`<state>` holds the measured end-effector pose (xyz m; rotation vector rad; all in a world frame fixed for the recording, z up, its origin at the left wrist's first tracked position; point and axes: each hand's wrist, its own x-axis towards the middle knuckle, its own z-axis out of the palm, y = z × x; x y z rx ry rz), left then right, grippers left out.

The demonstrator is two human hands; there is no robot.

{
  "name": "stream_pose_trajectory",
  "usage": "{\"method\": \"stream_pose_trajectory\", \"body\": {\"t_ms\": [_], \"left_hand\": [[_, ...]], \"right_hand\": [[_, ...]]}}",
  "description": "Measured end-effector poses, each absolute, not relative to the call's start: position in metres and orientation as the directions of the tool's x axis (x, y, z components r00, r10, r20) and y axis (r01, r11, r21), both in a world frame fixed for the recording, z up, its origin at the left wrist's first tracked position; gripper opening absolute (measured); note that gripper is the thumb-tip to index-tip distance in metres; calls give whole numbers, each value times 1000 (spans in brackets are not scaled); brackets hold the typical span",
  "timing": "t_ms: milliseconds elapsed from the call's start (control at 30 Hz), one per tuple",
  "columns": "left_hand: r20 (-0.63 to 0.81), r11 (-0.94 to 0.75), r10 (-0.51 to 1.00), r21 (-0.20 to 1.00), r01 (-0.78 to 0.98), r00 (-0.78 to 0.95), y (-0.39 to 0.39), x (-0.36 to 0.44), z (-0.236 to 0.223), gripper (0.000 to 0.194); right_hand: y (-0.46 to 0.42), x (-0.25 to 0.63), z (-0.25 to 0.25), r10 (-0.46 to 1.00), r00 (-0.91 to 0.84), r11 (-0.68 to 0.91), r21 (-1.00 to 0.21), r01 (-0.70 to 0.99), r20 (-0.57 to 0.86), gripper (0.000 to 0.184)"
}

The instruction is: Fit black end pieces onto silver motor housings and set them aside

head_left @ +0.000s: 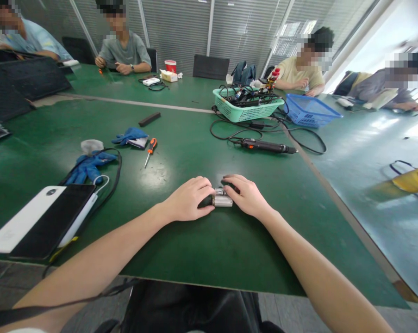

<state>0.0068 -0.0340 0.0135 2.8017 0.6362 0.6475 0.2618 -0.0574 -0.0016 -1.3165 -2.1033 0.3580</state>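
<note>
Close in front of me on the green table is a small silver metal cylinder with a black end. My left hand is closed around its black end, thumb on the near side and fingers on the far side. My right hand curls over the right end of the part, its thumb touching the metal. Dark material shows under the right fingers, but I cannot make out what it is.
An orange-handled screwdriver, blue gloves and a white-and-black device lie to the left. Ahead are a black electric screwdriver, a cable-filled green basket and a blue basket. Several people sit around the table.
</note>
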Motion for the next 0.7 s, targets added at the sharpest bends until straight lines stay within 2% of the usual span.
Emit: {"method": "stream_pose_trajectory", "body": {"t_ms": [167,267,500,700], "left_hand": [[348,-887,452,273,372,821,-34,9,9,34],[332,-887,454,260,382,827,-35,10,8,34],[336,-887,452,267,377,826,-35,12,6,28],[351,-896,432,271,351,831,-36,12,5,26]], "right_hand": [[-70,257,10,788,-395,605,-479,636,472,23],[-77,253,18,746,-486,662,-430,613,456,25],[-67,259,14,770,-530,636,-367,679,355,38],[-58,263,0,842,-384,530,-448,720,379,37]]}}
